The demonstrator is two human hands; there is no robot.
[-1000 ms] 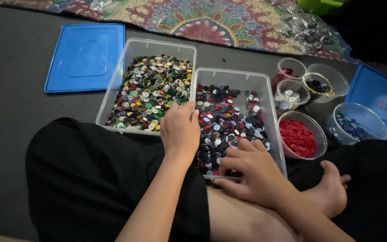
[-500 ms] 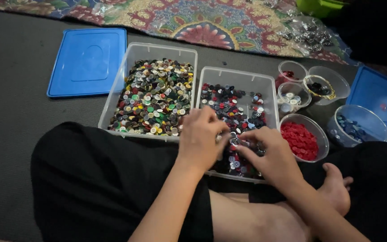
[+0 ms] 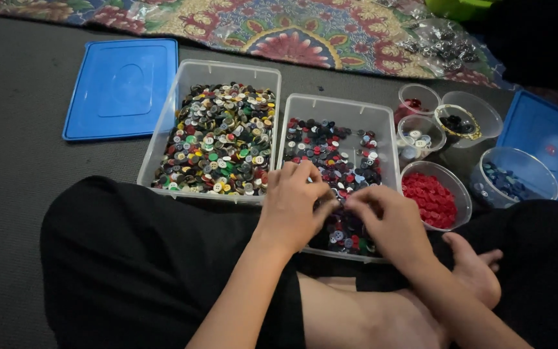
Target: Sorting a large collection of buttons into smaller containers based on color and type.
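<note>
Sorting clutter around the left clear bin of mixed buttons

Blue lid left of it; red-button bowl far right; patterned cloth behind it.

Person wore black shorts, loose and plain, fabric matte with soft folds, no visible print or seams of note. 2 forearms were bare, no sleeves in view. Left hand and right hand were bare: no gloves, rings, watch or bands. 1 foot was bare, no sock or shoe.
</note>
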